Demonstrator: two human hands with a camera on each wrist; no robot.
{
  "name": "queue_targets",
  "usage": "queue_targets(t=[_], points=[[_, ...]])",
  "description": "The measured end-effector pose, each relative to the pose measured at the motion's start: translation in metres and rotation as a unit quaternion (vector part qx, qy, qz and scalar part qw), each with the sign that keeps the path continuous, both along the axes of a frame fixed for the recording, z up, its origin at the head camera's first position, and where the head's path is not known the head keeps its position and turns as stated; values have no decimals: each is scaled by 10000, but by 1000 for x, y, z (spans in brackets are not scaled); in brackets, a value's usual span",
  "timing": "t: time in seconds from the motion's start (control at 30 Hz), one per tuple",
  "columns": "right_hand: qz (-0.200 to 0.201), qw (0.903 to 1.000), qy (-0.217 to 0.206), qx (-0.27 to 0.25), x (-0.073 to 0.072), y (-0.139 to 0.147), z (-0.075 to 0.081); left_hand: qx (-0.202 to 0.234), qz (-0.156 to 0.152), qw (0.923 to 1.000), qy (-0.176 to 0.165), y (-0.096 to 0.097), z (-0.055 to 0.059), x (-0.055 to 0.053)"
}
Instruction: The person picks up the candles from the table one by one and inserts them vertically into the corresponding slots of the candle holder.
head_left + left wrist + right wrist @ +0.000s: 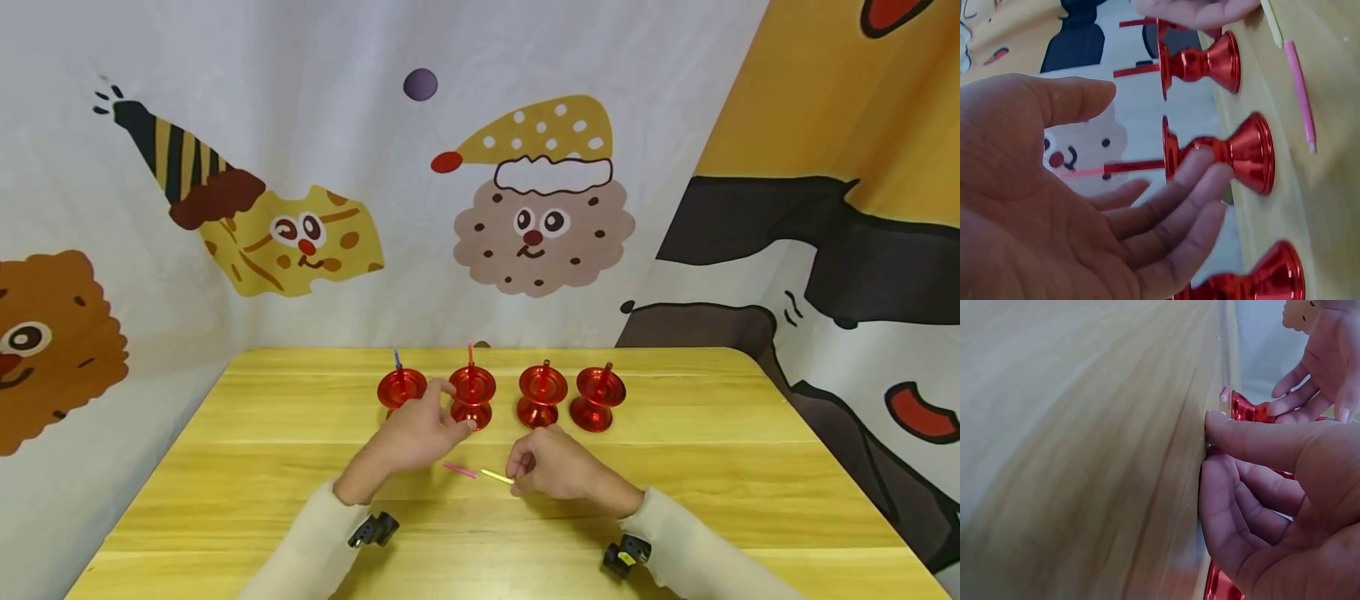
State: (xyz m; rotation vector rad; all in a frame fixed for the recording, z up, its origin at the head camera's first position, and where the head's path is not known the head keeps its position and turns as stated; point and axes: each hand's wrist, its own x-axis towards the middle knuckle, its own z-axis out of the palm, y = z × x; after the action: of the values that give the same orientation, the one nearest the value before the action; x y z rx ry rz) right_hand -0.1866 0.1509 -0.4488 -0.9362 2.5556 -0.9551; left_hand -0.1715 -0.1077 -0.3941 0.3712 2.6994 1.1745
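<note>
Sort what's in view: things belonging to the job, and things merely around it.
Likely in the job: four red holders; standing blue candle; standing pink candle; lying pink candle; yellow candle at the right hand.
Merely around: table; cartoon backdrop; wrist cameras.

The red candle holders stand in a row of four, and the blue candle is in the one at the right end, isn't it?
Not quite: the blue candle is in the left-end holder, as the head view shows. The four red candle holders do stand in a row.
</note>
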Motion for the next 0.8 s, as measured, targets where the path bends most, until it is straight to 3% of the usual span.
queue_targets(t=[0.17,0.33,0.6,0.8], points=[[55,10000,16,-24,-1,2,2,125,-524,9985,23,17,-2,0],[95,9999,31,-11,-1,11,3,258,-845,9960,160,39,-12,-5],[-109,9999,20,108,0,34,3,126,-971,9949,225,66,-28,-14],[-203,9996,-107,169,0,52,5,355,-966,9946,159,79,-33,-27]])
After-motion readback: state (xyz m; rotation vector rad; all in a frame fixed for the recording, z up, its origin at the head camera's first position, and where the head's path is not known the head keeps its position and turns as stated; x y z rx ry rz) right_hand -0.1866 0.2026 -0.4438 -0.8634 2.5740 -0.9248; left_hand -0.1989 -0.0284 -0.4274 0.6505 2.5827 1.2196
